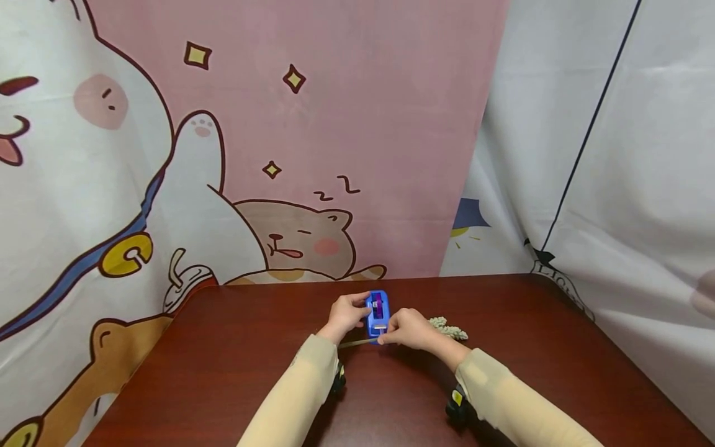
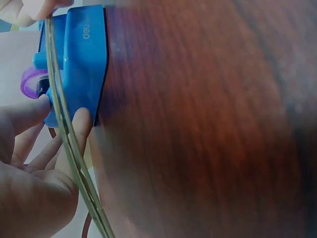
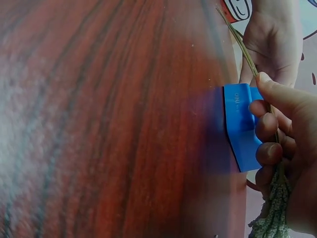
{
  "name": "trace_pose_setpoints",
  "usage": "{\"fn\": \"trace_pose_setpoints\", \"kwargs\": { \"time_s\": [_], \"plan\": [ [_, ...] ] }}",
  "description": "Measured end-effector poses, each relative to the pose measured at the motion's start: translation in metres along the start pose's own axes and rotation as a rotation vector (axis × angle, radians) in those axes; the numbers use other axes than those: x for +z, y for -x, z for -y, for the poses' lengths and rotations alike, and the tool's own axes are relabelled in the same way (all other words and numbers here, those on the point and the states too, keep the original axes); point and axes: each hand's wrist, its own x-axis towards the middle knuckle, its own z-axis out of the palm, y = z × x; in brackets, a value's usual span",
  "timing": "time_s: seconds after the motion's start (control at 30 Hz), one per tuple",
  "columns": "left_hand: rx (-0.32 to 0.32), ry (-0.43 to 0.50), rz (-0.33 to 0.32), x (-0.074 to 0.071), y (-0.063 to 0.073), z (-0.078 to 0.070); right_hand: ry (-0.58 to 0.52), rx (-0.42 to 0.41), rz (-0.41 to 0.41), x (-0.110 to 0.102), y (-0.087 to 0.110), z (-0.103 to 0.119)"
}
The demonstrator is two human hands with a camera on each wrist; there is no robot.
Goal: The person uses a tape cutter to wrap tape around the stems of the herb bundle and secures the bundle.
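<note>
A blue tape dispenser (image 1: 386, 315) stands on the table, a purple tape roll (image 2: 27, 82) in its holder. My left hand (image 1: 343, 316) grips the dispenser's far part from the left side, thumb close to the roll. In my right hand (image 1: 409, 329) I hold a small bunch of dried flowers by its thin stems (image 2: 74, 146), thumb and curled fingers round them right at the dispenser's near end. The stems run left, passing in front of my left hand in the left wrist view. Pale, bumpy flower heads (image 3: 272, 213) stick out beyond my right palm.
The dark reddish-brown table (image 1: 268, 360) ends at a hanging cloth (image 1: 380, 124) with cartoon animals, which stands close behind the dispenser. White cloth (image 1: 642, 186) borders the right side. Dark wrist devices (image 1: 458, 403) sit under both light sleeves.
</note>
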Motion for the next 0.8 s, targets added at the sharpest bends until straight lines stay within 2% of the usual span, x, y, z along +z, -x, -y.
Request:
{"fn": "trace_pose_setpoints", "kwargs": {
  "time_s": [0.47, 0.8],
  "plan": [
    [0.006, -0.009, -0.008, -0.002, 0.004, -0.007, -0.006, -0.002, -0.022, 0.004, 0.000, -0.003],
    [0.011, -0.021, -0.018, -0.001, 0.004, -0.005, -0.090, 0.036, -0.047, 0.012, 0.000, -0.008]
  ]
}}
